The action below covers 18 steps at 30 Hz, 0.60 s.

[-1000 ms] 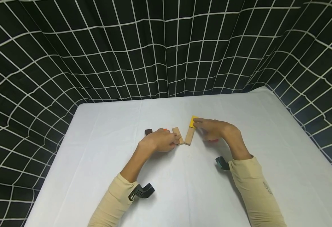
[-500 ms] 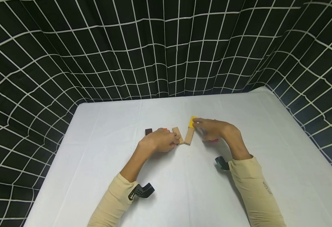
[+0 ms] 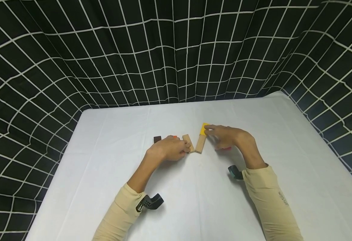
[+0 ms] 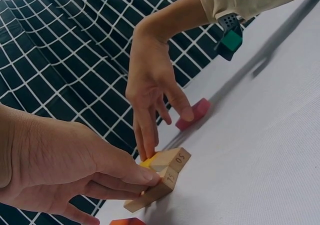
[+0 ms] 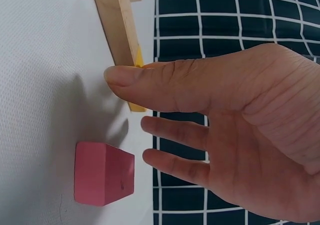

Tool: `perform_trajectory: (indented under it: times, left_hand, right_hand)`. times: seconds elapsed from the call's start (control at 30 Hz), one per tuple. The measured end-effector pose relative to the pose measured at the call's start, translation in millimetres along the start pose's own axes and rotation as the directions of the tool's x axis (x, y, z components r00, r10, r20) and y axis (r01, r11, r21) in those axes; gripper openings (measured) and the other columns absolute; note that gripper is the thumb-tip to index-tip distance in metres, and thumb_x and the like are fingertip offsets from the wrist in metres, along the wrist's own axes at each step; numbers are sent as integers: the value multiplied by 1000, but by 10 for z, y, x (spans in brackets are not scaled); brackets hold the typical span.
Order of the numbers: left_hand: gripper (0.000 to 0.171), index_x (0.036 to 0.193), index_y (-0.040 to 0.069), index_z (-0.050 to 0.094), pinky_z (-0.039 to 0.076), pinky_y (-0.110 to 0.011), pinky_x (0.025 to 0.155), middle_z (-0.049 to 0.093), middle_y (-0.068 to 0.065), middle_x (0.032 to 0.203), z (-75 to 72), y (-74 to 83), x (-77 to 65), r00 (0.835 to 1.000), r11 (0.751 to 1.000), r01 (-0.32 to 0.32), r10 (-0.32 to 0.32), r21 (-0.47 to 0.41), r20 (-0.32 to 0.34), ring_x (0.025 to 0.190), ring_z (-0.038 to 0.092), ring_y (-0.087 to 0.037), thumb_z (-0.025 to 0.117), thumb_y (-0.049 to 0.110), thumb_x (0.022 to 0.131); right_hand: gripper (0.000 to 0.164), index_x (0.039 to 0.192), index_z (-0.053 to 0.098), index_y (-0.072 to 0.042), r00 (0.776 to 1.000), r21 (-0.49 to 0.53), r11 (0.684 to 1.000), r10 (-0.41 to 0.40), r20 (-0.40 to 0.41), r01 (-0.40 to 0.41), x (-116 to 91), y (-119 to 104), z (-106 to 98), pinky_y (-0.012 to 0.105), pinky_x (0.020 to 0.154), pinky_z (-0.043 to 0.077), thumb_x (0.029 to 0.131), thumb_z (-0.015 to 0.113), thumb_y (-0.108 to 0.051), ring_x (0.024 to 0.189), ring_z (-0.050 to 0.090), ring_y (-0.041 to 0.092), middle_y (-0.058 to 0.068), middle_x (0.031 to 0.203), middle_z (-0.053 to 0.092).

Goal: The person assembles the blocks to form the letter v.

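Two light wooden blocks form a V in the head view, near ends meeting. My left hand (image 3: pixel 170 148) pinches the left wooden block (image 3: pixel 186 138) between thumb and fingers; the fingers hide part of it. The right wooden block (image 3: pixel 200 144) has a yellow block (image 3: pixel 204 129) at its far end. Straight fingers of my right hand (image 3: pixel 226 136) touch the yellow block, while its thumb (image 4: pixel 184 110) stands apart from it in the left wrist view. Printed digits show on the near ends of both wooden blocks. A pink block (image 5: pixel 102 174) lies below the right hand.
A dark brown block (image 3: pixel 157 139) and an orange-red block (image 4: pixel 127 221) lie by the left hand, partly covered by it in the head view. White cloth covers the table (image 3: pixel 182 207). A dark curtain with a white grid (image 3: pixel 176 60) stands behind and at both sides.
The yellow block shifts very slightly at the end of the right wooden block, with the right fingers on it. Both hands otherwise stay in place.
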<state>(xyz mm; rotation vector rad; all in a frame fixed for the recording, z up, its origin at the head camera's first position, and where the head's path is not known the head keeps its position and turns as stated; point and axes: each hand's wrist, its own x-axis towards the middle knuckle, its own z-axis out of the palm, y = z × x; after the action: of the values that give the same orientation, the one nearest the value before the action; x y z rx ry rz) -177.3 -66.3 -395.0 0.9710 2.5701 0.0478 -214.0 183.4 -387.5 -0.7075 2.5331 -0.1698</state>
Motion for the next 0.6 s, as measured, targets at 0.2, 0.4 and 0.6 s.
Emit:
perform_trajectory:
  times: [0.2, 0.4, 0.6]
  left_hand:
    - [36, 141, 25, 66, 34, -43, 130, 54, 8, 157, -7, 1, -1, 1000, 1000, 4, -4, -3, 4, 137, 62, -23, 55, 22, 108]
    - [36, 142, 24, 66, 32, -44, 132, 52, 9, 158, -12, 0, -4, 1000, 1000, 18, -17, -20, 17, 143, 57, -24, 54, 21, 108]
    - [36, 142, 24, 66, 32, -44, 132, 51, 9, 158, -6, 1, -7, 1000, 1000, 16, -16, -22, 14, 144, 56, -24, 54, 20, 107]
  right_hand:
    - [76, 160, 44, -13, 999, 9, 999, 34, -6, -34, -1, -9, -4, 63, 128, 30, 91, 76, -7, 154, 39, 40, 10, 175, 25]
    - [72, 158, 45, -8, 1000, 43, 999, 17, -27, -15, -82, 1, -60, 60, 128, 32, 91, 73, -5, 142, 50, 35, 14, 171, 35]
    - [64, 151, 55, -9, 999, 101, 993, 53, 11, -54, -257, 58, -151, 63, 125, 36, 89, 64, 2, 144, 50, 39, 16, 158, 53]
